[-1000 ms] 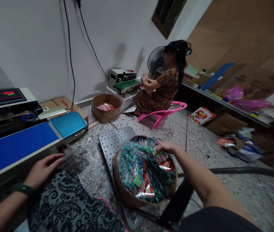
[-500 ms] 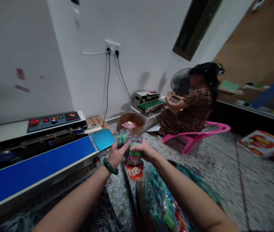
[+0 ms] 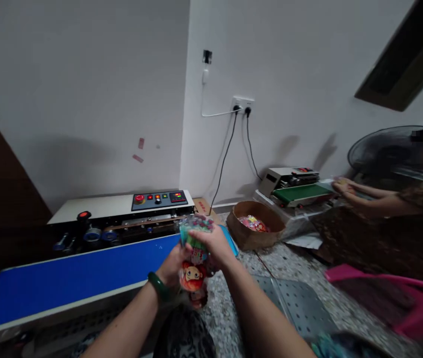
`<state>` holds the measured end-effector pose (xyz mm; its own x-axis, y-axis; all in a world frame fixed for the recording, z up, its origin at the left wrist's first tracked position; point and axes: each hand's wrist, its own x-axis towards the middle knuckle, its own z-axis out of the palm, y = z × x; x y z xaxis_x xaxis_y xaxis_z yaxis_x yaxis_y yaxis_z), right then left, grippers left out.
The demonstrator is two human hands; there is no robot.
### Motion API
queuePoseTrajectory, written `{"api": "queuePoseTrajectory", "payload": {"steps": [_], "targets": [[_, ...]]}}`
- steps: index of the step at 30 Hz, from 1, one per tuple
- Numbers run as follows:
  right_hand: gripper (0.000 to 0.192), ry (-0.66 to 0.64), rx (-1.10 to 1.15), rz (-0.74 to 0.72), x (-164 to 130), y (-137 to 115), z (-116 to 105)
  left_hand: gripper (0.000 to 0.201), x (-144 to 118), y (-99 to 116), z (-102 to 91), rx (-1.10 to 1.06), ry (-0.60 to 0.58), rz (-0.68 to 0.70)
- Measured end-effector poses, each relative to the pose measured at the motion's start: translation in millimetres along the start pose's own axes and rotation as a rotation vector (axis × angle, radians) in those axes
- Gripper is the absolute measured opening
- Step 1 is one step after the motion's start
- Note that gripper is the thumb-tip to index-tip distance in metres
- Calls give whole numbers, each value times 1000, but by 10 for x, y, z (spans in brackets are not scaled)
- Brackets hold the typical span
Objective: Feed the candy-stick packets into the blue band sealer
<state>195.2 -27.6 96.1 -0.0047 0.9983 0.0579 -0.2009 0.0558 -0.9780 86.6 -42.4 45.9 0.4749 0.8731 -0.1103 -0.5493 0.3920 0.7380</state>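
Clear plastic packets [image 3: 192, 276] with a red-haired cartoon face and green and teal contents are between my two hands, in front of the sealing machine's blue belt [image 3: 95, 278]. My left hand [image 3: 175, 263], with a green bangle at the wrist, is closed around their left side. My right hand [image 3: 215, 244] grips the upper right part, its thumb across the front. The packets' tops lean toward the belt. How many packets there are I cannot make out, since they overlap.
The machine's control panel [image 3: 159, 199] has lit buttons. A round brown tub [image 3: 246, 241] holds similar packets. Behind it stands a second machine with a green belt [image 3: 302, 194]. A person [image 3: 382, 204] sits at the right near a pink chair [image 3: 412, 303] and a fan [image 3: 375, 149].
My view has swung left toward the blue-belt machine. My hands have drawn closer together, and the bundles of packets they held slightly apart are now side by side.
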Motion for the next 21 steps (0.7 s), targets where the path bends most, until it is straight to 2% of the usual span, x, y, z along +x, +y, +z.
{"api": "queuePoseTrajectory", "payload": {"steps": [2, 5, 7, 9, 12, 15, 17, 21], "targets": [[59, 18, -126, -52, 112, 119, 174, 49, 0, 34, -127, 35, 104, 70], [66, 141, -245, -187, 183, 329, 327, 36, 32, 140, -308, 54, 237, 182], [71, 190, -240, -208, 183, 462, 372, 30, 44, 225, -401, 56, 322, 257], [64, 159, -129, -151, 173, 566, 382, 29, 40, 301, -475, 68, 376, 280], [46, 92, 104, -47, 175, 663, 354, 25, 15, 375, -579, 59, 404, 273], [32, 32, 103, 7, 197, 738, 336, 22, -2, 394, -683, 43, 405, 258], [23, 37, 78, -12, 210, 796, 353, 22, -2, 389, -742, 57, 387, 236], [17, 147, 120, -124, 233, 920, 385, 25, 0, 400, -833, 70, 418, 223]]}}
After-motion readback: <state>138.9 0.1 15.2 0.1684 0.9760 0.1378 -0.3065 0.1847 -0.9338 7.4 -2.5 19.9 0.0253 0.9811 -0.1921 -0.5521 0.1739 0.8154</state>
